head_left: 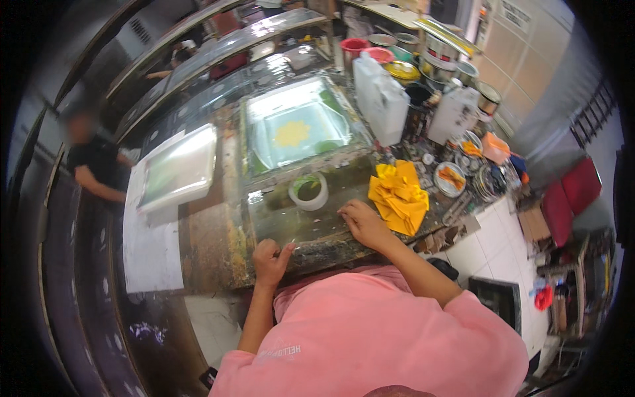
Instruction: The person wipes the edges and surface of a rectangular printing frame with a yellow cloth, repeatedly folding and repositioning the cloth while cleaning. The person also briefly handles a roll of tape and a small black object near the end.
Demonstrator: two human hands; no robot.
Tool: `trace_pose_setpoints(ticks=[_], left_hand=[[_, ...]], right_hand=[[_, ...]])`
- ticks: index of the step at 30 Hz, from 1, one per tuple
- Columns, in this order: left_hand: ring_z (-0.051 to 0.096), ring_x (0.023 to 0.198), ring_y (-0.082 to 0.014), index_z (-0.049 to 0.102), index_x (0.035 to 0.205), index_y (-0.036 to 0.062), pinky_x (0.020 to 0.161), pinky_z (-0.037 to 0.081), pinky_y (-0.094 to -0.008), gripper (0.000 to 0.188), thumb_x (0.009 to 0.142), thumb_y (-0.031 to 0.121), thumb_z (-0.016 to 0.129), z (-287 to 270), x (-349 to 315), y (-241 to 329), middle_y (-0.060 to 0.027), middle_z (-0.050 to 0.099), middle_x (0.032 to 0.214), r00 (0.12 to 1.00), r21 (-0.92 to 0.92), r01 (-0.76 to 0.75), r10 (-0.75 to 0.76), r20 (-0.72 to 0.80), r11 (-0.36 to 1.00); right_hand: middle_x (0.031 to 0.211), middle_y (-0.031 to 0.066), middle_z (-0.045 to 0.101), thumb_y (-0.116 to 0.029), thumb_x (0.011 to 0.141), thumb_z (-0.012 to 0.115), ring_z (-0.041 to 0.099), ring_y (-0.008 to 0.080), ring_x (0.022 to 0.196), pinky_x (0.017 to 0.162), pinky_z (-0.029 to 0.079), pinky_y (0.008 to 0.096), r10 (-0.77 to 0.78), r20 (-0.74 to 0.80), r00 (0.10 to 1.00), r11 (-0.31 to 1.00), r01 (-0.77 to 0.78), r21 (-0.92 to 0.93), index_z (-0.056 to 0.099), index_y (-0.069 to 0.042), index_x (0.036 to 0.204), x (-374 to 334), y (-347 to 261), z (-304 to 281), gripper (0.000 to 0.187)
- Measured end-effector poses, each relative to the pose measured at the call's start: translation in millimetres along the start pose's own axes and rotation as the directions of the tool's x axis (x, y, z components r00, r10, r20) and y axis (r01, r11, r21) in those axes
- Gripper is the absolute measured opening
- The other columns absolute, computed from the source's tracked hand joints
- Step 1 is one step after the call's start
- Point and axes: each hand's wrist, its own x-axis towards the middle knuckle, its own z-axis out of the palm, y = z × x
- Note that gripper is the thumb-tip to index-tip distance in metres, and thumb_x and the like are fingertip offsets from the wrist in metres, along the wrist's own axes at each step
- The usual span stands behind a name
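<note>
My left hand (270,261) is at the near edge of the worn work table (228,255), its fingers curled in and the thumb sticking out. Whether anything is inside the curl is hidden. Over the table's front part, my right hand (364,223) has its fingers bent and drawn together; anything between the tips is too small to make out. Just beyond it stands a round white tub (309,192) with green on its inside. A crumpled yellow cloth (400,198) lies right of my right hand. Farther back is a framed screen (297,129) with a yellow flower-like shape.
Left of it, a second pale frame (178,165) rests on white paper (152,255). White jugs (381,99), tins (440,59) and a white dish with orange cloth (451,178) crowd the right side. Another person (96,159) stands at far left. A red chair (572,198) is at right.
</note>
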Motion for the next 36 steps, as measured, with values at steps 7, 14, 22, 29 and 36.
trace_pose_setpoints(ticks=[7,14,22,29,36], left_hand=[[0.046,0.06,-0.0342,0.047,0.065,0.0011,0.057,0.035,-0.0446,0.039,0.096,0.019,0.063,-56.9,-11.6,-51.4,-0.016,0.046,0.063,0.964,0.182,0.2,-0.16,-0.214,0.963],[0.045,0.067,-0.0319,0.046,0.069,-0.001,0.063,0.035,-0.0432,0.045,0.098,0.03,0.06,-111.7,-21.0,-98.0,-0.016,0.045,0.07,0.912,0.361,0.371,-0.263,-0.313,0.856],[0.049,0.077,-0.0376,0.05,0.072,0.0017,0.072,0.038,-0.0471,0.046,0.093,0.04,0.064,-114.0,-7.1,-117.4,-0.0162,0.051,0.079,0.899,0.552,0.435,-0.307,-0.313,0.711],[0.049,0.078,-0.0377,0.049,0.073,0.0018,0.071,0.038,-0.0465,0.047,0.093,0.042,0.063,-117.2,-4.7,-120.4,-0.016,0.049,0.078,0.875,0.515,0.484,-0.38,-0.3,0.707],[0.047,0.075,-0.0377,0.048,0.072,0.0012,0.07,0.037,-0.0466,0.046,0.093,0.039,0.063,-116.0,-2.9,-119.7,-0.0159,0.048,0.077,0.877,0.536,0.481,-0.389,-0.283,0.693]], right_hand=[[0.098,0.0156,0.061,-0.014,0.088,0.064,0.06,0.0355,0.097,0.084,0.048,0.0434,-0.073,0.211,0.975,0.997,0.065,0.045,0.068,-0.003,0.098,18.0,-28.4,13.1,0.015],[0.095,0.0162,0.063,-0.02,0.091,0.061,0.062,0.0365,0.091,0.08,0.049,0.0455,-0.378,0.527,0.761,0.911,0.204,0.358,0.067,-0.003,0.099,62.7,-74.9,85.4,0.02],[0.089,0.0159,0.065,-0.021,0.093,0.065,0.064,0.0328,0.082,0.072,0.051,0.04,-0.57,0.505,0.648,0.736,0.129,0.665,0.068,-0.002,0.1,86.3,-91.2,177.6,0.02],[0.093,0.0197,0.066,-0.024,0.089,0.067,0.064,0.0378,0.088,0.078,0.051,0.0434,-0.465,0.635,0.617,0.754,-0.101,0.649,0.067,-0.001,0.102,96.9,-84.0,175.3,0.027],[0.092,0.0204,0.064,-0.022,0.088,0.067,0.064,0.0384,0.088,0.078,0.05,0.0446,-0.517,0.594,0.617,0.732,-0.041,0.68,0.066,0.001,0.097,91.5,-79.3,183.0,0.025]])
